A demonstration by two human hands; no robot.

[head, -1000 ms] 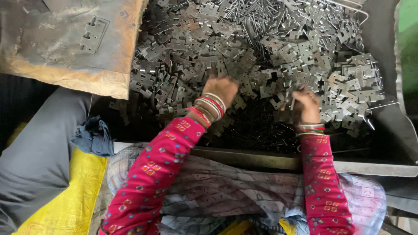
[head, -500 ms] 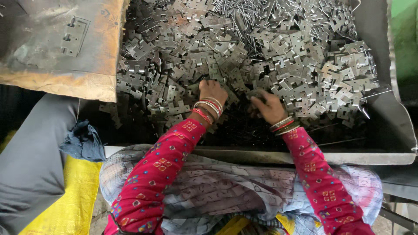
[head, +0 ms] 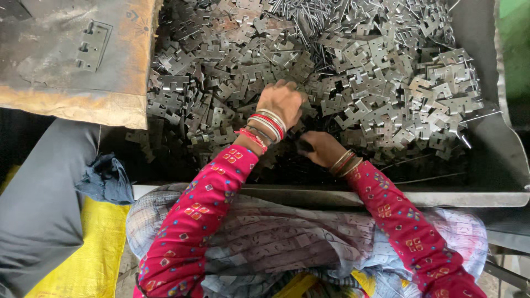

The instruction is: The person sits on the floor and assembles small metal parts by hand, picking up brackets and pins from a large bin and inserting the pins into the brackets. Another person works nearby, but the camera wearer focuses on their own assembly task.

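heap of metal plates (head: 331, 72) in tray (head: 497, 182), board (head: 72, 60) w/ one plate (head: 91, 45) on it at left

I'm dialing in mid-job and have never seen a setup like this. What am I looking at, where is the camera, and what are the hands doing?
There is no machine here: a person works with bare hands, and the one camera sits on their head, looking down. The left hand rests palm down on a big heap of stamped metal plates, flat notched pieces that fill a metal tray. The right hand is lower, near the tray's front edge, curled around something small and dark; I cannot tell what it is. Thin metal rods lie at the far end of the heap. To the left is a worn, rusty board with one plate lying on it.
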